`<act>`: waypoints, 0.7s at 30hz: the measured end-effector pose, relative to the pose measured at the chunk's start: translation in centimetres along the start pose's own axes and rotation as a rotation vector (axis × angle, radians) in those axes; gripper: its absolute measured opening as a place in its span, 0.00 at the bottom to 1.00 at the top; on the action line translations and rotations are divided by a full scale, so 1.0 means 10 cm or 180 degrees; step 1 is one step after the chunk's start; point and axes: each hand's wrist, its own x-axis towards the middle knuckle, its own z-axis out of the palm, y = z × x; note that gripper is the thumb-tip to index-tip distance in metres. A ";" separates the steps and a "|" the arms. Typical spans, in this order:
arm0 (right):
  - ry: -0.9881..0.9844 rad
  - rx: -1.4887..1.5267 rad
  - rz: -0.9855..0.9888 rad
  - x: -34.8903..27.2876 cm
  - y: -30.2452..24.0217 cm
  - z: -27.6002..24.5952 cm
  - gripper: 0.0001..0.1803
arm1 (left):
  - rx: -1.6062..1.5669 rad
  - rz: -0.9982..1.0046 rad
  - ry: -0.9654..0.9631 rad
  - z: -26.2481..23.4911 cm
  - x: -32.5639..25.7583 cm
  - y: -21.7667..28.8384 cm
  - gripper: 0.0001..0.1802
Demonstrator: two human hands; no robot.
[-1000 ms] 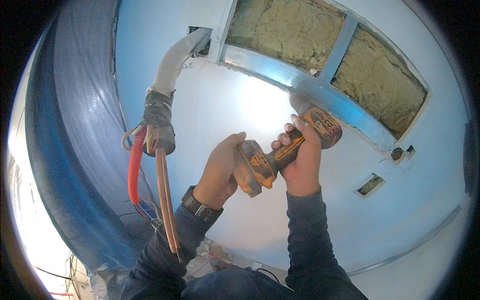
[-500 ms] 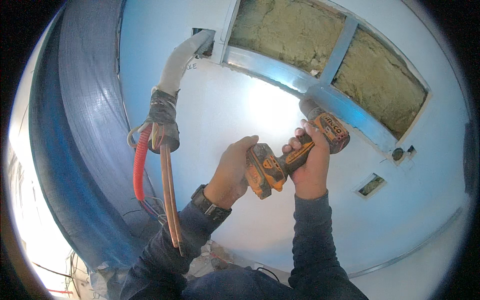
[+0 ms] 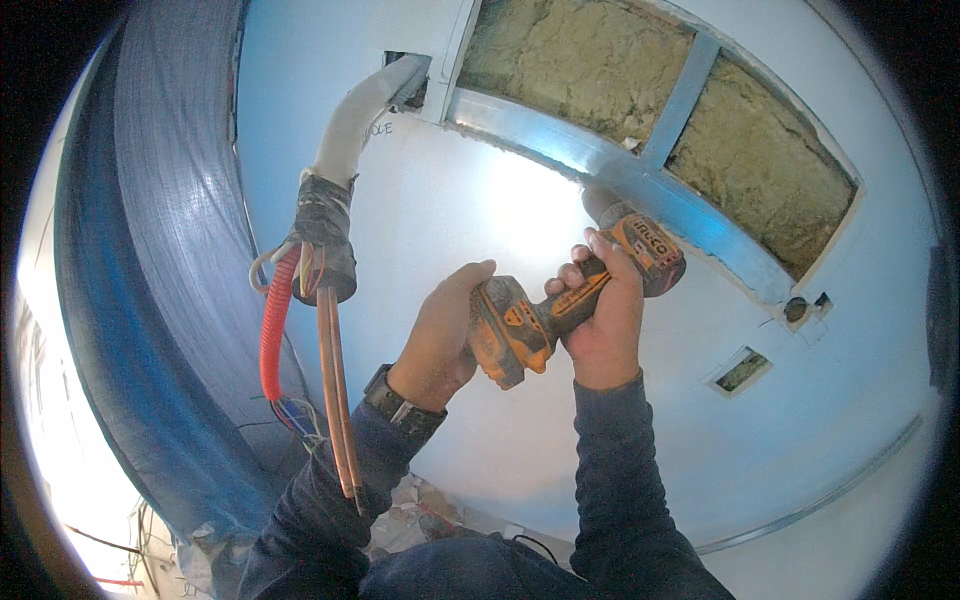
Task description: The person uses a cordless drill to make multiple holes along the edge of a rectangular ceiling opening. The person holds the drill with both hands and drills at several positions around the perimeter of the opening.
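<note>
An orange and black cordless drill (image 3: 560, 312) is held up before the white wall panel. My right hand (image 3: 608, 335) is wrapped round its handle, with the fingers near the trigger. My left hand (image 3: 432, 335) presses against the battery end, its thumb raised and its other fingers mostly hidden. The dark chuck (image 3: 603, 203) points up and left at the lower edge of a shiny metal channel (image 3: 560, 140). Whether a bit touches the metal cannot be made out. A bright patch of light lies on the panel (image 3: 530, 215) beside the chuck.
Left of my hands hangs a white-wrapped pipe bundle (image 3: 352, 125) with copper pipes (image 3: 338, 390) and a red corrugated conduit (image 3: 276, 330). Yellowish insulation (image 3: 590, 60) fills the framed openings above. Blue mesh sheeting (image 3: 150, 300) drapes at left. Small cut-outs (image 3: 741, 372) sit at right.
Both hands and the drill have shifted a little to the left along the metal channel. My grip looks the same.
</note>
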 end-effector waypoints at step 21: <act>-0.0215 0.0116 0.0129 -0.09 -0.01 0.01 0.10 | 0.0079 0.0298 0.0173 0.03 -0.19 -0.04 0.17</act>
